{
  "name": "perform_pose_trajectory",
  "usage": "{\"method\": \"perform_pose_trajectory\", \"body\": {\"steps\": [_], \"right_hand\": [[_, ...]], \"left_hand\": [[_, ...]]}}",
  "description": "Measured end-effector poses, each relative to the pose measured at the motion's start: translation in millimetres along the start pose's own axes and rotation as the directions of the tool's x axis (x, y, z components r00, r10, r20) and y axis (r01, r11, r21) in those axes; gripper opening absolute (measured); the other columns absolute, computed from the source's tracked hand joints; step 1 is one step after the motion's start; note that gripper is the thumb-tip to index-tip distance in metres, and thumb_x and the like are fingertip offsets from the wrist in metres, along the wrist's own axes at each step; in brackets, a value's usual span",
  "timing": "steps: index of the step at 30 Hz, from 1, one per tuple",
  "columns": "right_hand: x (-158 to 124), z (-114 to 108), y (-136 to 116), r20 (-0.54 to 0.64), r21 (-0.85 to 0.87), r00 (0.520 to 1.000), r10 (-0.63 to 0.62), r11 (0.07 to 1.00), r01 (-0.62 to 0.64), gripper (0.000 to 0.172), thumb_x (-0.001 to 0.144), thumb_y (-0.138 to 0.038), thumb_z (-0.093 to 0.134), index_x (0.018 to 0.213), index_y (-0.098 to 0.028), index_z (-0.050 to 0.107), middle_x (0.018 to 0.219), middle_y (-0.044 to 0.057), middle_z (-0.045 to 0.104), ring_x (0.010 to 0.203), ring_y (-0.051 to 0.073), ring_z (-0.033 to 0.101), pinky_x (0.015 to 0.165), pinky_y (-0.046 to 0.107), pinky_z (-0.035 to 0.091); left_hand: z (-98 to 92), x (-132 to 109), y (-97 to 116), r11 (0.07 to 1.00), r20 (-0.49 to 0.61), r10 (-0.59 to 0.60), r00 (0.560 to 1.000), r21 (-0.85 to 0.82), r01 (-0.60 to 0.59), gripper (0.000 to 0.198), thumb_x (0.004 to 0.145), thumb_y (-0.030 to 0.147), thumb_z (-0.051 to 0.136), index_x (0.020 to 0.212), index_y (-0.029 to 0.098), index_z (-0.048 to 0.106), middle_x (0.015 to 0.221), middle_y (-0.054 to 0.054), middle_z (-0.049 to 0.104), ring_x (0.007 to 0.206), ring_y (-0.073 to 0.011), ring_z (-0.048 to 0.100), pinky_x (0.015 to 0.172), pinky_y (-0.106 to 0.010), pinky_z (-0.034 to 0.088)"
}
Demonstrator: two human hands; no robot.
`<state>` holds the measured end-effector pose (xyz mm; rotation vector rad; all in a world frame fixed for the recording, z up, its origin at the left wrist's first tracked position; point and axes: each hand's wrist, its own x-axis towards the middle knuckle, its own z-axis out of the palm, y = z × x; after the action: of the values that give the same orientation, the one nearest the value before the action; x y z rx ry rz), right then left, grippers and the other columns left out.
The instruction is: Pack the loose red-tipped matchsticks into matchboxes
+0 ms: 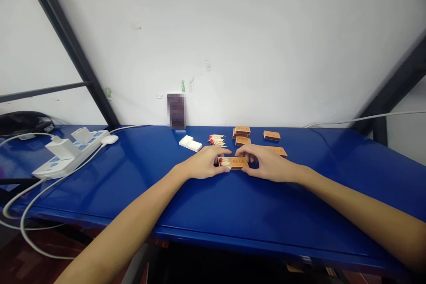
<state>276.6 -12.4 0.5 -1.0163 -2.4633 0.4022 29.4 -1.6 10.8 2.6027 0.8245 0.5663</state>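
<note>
An orange matchbox [234, 162] lies on the blue table [213, 204], its tray slid partly out so red match heads show at its left end. My left hand [204, 163] pinches that left end with closed fingers. From the right, my right hand [266, 163] grips the box's other end. Just behind the hands lies a loose pile of matches [217, 140]. Several more closed matchboxes sit beyond: a small stack [242, 131], one [272, 135] to its right and one [278, 151] behind my right hand.
A white box [190, 143] lies left of the matches. A white power strip [71, 151] with plugged adapters and trailing cables sits at the table's left. A dark blurred object [176, 110] stands against the white wall. Black frame bars slant on both sides.
</note>
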Motion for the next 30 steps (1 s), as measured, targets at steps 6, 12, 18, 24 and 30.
{"method": "perform_pose_trajectory", "body": {"steps": [6, 12, 18, 24, 30], "right_hand": [[-0.4, 7.4, -8.3, -0.038, 0.112, 0.997, -0.063, 0.991, 0.067, 0.025, 0.085, -0.031, 0.064, 0.108, -0.022, 0.060, 0.102, 0.005, 0.066, 0.080, 0.018, 0.061, 0.073, 0.034, 0.053], [-0.4, 17.1, -9.5, -0.095, 0.074, 0.990, -0.103, 0.991, 0.110, 0.022, 0.087, -0.028, 0.064, 0.109, -0.023, 0.061, 0.104, 0.005, 0.065, 0.089, 0.020, 0.061, 0.077, 0.034, 0.052], [2.4, 18.1, -7.7, -0.128, 0.001, 0.980, -0.155, 0.988, 0.157, 0.017, 0.093, -0.027, 0.056, 0.109, -0.023, 0.060, 0.106, 0.007, 0.065, 0.094, 0.021, 0.063, 0.083, 0.037, 0.053], [9.4, 2.5, 27.5, -0.362, -0.233, 0.932, -0.017, 0.970, -0.073, 0.018, 0.092, -0.027, 0.051, 0.107, -0.021, 0.061, 0.113, 0.011, 0.064, 0.105, 0.027, 0.063, 0.092, 0.045, 0.052], [16.0, 0.8, 51.6, -0.356, -0.336, 0.933, 0.048, 0.925, -0.176, 0.022, 0.093, -0.026, 0.048, 0.106, -0.019, 0.065, 0.113, 0.012, 0.064, 0.106, 0.028, 0.063, 0.090, 0.046, 0.053]], "left_hand": [[10.6, 0.9, -0.5, 0.992, -0.047, -0.003, 0.999, -0.123, -0.003, 0.080, 0.076, 0.037, 0.080, 0.145, 0.027, 0.041, 0.125, -0.011, 0.057, 0.086, -0.0186, 0.062, 0.079, -0.037, 0.054], [14.4, -2.8, -11.3, 0.963, -0.035, -0.012, 0.999, -0.271, 0.003, 0.081, 0.079, 0.027, 0.074, 0.150, 0.029, 0.033, 0.127, -0.010, 0.055, 0.076, -0.0124, 0.062, 0.070, -0.031, 0.056], [-2.0, -0.9, -10.6, 0.985, -0.081, -0.040, 0.996, -0.171, 0.026, 0.077, 0.078, 0.038, 0.075, 0.146, 0.027, 0.040, 0.126, -0.010, 0.057, 0.073, -0.0120, 0.059, 0.069, -0.030, 0.054], [-44.9, -15.1, -48.6, 0.932, -0.469, -0.120, 0.875, 0.250, 0.262, 0.028, 0.093, 0.026, 0.046, 0.113, 0.016, 0.064, 0.105, -0.008, 0.064, 0.096, -0.0206, 0.058, 0.092, -0.037, 0.048], [-46.8, -31.4, -90.2, 0.881, -0.367, -0.239, 0.899, 0.306, 0.360, 0.037, 0.085, 0.021, 0.045, 0.116, 0.017, 0.065, 0.121, -0.010, 0.060, 0.114, -0.0253, 0.055, 0.105, -0.043, 0.043]]}}
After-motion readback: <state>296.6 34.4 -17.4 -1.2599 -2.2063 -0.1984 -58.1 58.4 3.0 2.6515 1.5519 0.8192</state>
